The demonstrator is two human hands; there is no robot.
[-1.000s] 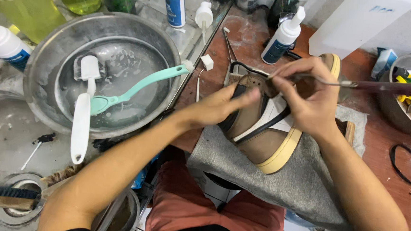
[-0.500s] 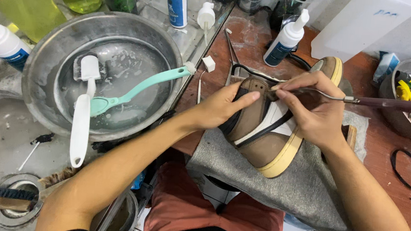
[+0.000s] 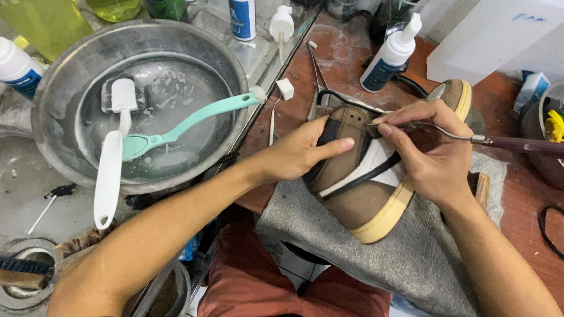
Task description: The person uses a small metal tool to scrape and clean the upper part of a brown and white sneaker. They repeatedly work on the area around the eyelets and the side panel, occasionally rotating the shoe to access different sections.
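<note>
Nearest me, a grey cloth (image 3: 412, 264) drapes over my lap and carries the brown shoe (image 3: 365, 183), with my left hand (image 3: 298, 153) clasped around its heel end. My right hand (image 3: 429, 151) pinches a thin metal tool (image 3: 492, 142), its tip touching the shoe's upper. Farther left, a metal basin (image 3: 57, 99) holds a white brush (image 3: 112, 161) and a teal brush (image 3: 179, 126); bottles stand beyond.

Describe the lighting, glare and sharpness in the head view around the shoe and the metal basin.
Head view: light is soft and even; the brown shoe and both hands are sharp, with only faint shadow beneath them; the metal basin shows pale glare on its wet bottom; straight edges bow slightly near the frame borders.
</note>
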